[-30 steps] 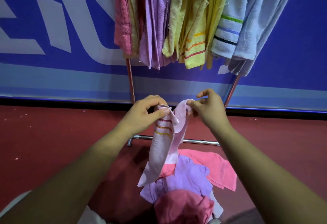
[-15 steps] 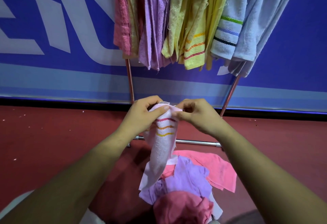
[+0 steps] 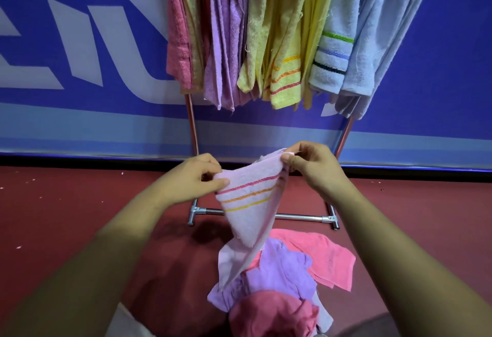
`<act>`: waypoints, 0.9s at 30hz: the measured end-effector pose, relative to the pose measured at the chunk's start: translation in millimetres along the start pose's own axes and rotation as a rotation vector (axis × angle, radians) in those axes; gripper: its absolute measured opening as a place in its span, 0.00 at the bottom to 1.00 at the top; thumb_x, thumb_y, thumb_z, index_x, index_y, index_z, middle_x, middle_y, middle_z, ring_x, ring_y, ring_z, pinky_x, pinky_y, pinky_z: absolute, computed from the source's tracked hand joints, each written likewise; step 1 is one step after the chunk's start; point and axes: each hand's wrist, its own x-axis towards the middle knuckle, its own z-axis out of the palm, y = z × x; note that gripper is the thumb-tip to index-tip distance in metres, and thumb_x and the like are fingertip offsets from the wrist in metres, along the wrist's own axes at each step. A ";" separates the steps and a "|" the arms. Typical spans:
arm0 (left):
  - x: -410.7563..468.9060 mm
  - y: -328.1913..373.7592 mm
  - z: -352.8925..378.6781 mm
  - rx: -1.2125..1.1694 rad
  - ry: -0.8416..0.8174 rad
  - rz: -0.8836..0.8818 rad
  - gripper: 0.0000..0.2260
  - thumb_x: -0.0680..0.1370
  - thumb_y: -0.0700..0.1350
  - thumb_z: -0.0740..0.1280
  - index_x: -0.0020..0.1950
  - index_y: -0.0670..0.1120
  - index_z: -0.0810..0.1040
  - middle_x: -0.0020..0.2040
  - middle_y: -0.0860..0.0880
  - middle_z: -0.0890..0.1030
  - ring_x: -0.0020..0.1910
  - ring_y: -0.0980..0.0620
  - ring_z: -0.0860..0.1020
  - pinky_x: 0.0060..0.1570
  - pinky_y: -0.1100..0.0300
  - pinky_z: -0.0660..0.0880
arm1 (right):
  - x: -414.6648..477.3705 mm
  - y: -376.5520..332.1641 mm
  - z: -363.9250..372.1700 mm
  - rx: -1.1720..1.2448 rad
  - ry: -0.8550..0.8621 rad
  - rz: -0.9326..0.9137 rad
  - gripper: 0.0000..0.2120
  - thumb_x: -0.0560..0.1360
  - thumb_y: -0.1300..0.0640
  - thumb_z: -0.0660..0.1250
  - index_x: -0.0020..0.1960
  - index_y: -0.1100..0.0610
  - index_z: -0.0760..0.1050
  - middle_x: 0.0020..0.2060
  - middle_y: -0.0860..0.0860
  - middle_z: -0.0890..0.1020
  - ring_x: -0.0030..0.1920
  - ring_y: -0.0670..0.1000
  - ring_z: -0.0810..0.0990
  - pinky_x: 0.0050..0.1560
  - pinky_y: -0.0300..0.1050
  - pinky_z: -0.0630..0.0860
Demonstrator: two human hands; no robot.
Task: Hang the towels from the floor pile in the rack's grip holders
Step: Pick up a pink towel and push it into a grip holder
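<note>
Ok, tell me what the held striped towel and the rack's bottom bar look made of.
The striped towel looks like terry cloth: matte, nubby, draping limp. The rack's bottom bar seems polished metal, chrome or steel, given its bright glints.

At frame centre a towel is held between the left hand and the right hand. The towel pile is spread below it on the floor; behind, hung towels are ranged on the rack, top centre.
</note>
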 end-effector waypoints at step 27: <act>102.4 212.8 -196.6 -0.203 0.460 0.058 0.04 0.76 0.45 0.73 0.41 0.51 0.82 0.34 0.54 0.81 0.35 0.59 0.76 0.44 0.60 0.74 | 15.9 -239.3 -126.7 0.237 0.182 -0.207 0.09 0.75 0.67 0.71 0.37 0.61 0.80 0.34 0.55 0.84 0.39 0.51 0.83 0.43 0.41 0.80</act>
